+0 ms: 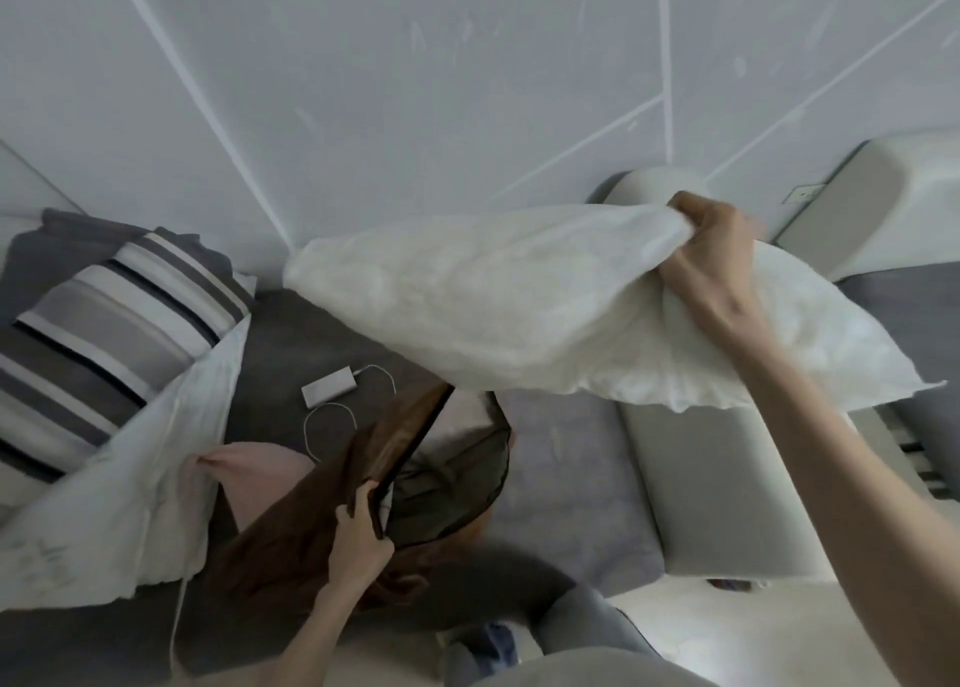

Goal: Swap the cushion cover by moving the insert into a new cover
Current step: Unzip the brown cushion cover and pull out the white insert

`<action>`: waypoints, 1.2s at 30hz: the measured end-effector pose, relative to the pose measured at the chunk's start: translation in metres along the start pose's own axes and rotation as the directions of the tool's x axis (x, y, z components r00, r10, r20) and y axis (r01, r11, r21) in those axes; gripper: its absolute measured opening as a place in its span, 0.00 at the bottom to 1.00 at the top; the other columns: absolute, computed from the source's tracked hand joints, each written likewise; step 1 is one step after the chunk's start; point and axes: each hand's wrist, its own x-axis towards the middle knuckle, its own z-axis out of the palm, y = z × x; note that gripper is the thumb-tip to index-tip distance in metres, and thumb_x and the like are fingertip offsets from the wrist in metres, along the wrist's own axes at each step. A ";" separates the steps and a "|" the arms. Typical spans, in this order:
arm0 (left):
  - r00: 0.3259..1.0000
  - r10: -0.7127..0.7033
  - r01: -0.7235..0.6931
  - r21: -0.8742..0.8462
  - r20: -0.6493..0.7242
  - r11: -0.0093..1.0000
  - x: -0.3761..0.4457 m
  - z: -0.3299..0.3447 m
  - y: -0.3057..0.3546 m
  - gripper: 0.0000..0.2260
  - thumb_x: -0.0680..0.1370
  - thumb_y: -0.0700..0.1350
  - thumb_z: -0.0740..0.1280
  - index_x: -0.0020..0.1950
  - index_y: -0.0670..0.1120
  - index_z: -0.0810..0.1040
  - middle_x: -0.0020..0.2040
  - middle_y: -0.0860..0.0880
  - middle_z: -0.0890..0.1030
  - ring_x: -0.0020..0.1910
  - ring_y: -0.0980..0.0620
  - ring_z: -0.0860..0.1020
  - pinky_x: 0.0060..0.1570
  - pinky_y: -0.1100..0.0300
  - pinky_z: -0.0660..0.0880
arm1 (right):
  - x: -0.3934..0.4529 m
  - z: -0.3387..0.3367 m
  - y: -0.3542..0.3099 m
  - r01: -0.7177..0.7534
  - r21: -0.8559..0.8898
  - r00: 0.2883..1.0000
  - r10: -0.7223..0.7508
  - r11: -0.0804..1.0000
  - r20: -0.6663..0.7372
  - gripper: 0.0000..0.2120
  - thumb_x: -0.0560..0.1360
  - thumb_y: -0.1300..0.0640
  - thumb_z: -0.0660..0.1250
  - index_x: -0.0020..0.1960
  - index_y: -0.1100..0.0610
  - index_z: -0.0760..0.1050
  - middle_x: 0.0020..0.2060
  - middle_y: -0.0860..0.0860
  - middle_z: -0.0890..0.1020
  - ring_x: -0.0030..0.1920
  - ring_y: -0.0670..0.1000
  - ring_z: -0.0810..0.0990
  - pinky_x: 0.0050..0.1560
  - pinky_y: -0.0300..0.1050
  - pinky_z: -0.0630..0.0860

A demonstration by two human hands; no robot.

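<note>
Clearly, the fingers of the right hand (719,265) are curled into a fistful of fabric at the upper edge of the plump white cushion insert (545,307), which is held in the air; the fingertips themselves are buried in the gathered cloth. Below that grip the insert hangs wide, and its far left corner is seen against the pale grey wall (415,63). The fingers of the left hand (361,528) are pinched over the black zip edge of the brown fabric cushion cover (317,520), whose mouth is held open beneath the insert; how far the dark lining runs inside cannot be made out. Just beyond these fingers a pink cloth (249,465) is partly hidden under the cover. Further out on the dark grey sofa seat (291,338) lie a small white power bank (330,386) and its cable. To the left, a grey striped cushion (104,333) is overlapped by a second white insert (130,504), cut off by the frame edge.
</note>
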 end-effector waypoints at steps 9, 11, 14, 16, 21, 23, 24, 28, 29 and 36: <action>1.000 0.005 -0.005 -0.119 -0.003 0.993 0.016 0.021 0.050 0.24 0.75 0.45 0.68 0.67 0.58 0.63 0.58 0.46 0.69 0.55 0.43 0.75 0.54 0.48 0.76 | 0.019 0.077 0.042 -0.099 -0.026 0.979 0.102 0.995 0.176 0.17 0.63 0.63 0.65 0.26 0.49 0.60 0.21 0.46 0.63 0.27 0.48 0.61 0.29 0.46 0.60; 0.997 0.000 -0.018 -0.224 -0.081 0.974 0.028 0.013 0.070 0.18 0.76 0.51 0.69 0.64 0.56 0.68 0.56 0.45 0.75 0.55 0.43 0.76 0.54 0.47 0.77 | 0.034 0.085 0.059 -0.182 -0.029 0.967 0.184 0.983 0.177 0.15 0.61 0.66 0.63 0.26 0.50 0.62 0.22 0.46 0.65 0.31 0.52 0.66 0.33 0.43 0.61; 0.975 -0.034 -0.029 -0.274 -0.222 0.961 0.056 -0.015 0.095 0.18 0.74 0.51 0.72 0.62 0.51 0.73 0.55 0.45 0.78 0.56 0.44 0.77 0.55 0.48 0.76 | 0.050 0.096 0.085 -0.227 -0.054 0.956 0.233 0.972 0.176 0.03 0.57 0.64 0.59 0.31 0.60 0.68 0.26 0.57 0.73 0.34 0.58 0.73 0.34 0.44 0.61; 0.949 -0.077 -0.018 -0.297 -0.304 0.955 0.078 -0.042 0.112 0.18 0.73 0.47 0.73 0.61 0.51 0.75 0.56 0.45 0.77 0.57 0.44 0.76 0.57 0.49 0.75 | 0.058 0.101 0.100 -0.226 -0.044 0.961 0.230 0.973 0.156 0.05 0.58 0.64 0.59 0.34 0.63 0.69 0.29 0.62 0.74 0.38 0.61 0.78 0.35 0.46 0.65; 0.837 -0.141 -0.031 -0.304 -0.528 0.952 0.121 -0.127 0.150 0.15 0.73 0.45 0.73 0.58 0.50 0.77 0.58 0.46 0.75 0.59 0.44 0.74 0.58 0.51 0.73 | 0.087 0.108 0.112 -0.222 0.045 0.967 0.214 0.974 0.138 0.05 0.60 0.57 0.60 0.34 0.58 0.71 0.27 0.54 0.73 0.36 0.49 0.72 0.37 0.47 0.69; 0.735 -0.110 -0.092 -0.258 -0.670 0.962 0.130 -0.163 0.163 0.14 0.73 0.44 0.72 0.57 0.49 0.76 0.58 0.47 0.75 0.59 0.45 0.74 0.58 0.52 0.72 | 0.102 0.110 0.114 -0.222 0.076 0.970 0.212 0.972 0.119 0.12 0.61 0.54 0.60 0.38 0.62 0.74 0.33 0.64 0.78 0.38 0.49 0.75 0.38 0.49 0.72; 0.673 -0.074 -0.126 -0.212 -0.736 0.969 0.133 -0.180 0.168 0.14 0.73 0.43 0.72 0.58 0.48 0.76 0.58 0.47 0.75 0.59 0.45 0.74 0.57 0.52 0.72 | 0.110 0.111 0.114 -0.233 0.091 0.968 0.222 0.968 0.113 0.15 0.61 0.52 0.60 0.40 0.63 0.75 0.35 0.65 0.79 0.38 0.49 0.75 0.39 0.50 0.73; 0.472 0.120 -0.100 0.082 -0.874 0.992 0.137 -0.210 0.175 0.15 0.74 0.41 0.69 0.60 0.48 0.74 0.58 0.48 0.73 0.60 0.45 0.72 0.52 0.50 0.76 | 0.133 0.117 0.117 -0.224 0.159 0.971 0.208 0.962 0.115 0.19 0.60 0.51 0.59 0.43 0.63 0.75 0.33 0.50 0.74 0.42 0.43 0.68 0.41 0.52 0.76; 0.463 0.150 -0.076 0.130 -0.874 0.989 0.137 -0.203 0.171 0.15 0.75 0.41 0.69 0.60 0.48 0.73 0.58 0.47 0.73 0.59 0.45 0.72 0.51 0.51 0.76 | 0.137 0.119 0.118 -0.218 0.171 0.973 0.200 0.961 0.117 0.19 0.61 0.52 0.60 0.44 0.64 0.75 0.34 0.49 0.74 0.42 0.43 0.68 0.41 0.53 0.76; 0.877 -0.341 0.202 -0.386 -0.338 0.900 0.146 -0.084 0.161 0.21 0.75 0.48 0.69 0.68 0.49 0.73 0.71 0.43 0.67 0.67 0.41 0.67 0.65 0.48 0.67 | 0.143 0.138 0.120 -0.138 0.181 0.982 0.110 0.974 0.155 0.09 0.63 0.57 0.63 0.35 0.64 0.69 0.31 0.47 0.67 0.38 0.43 0.65 0.31 0.45 0.67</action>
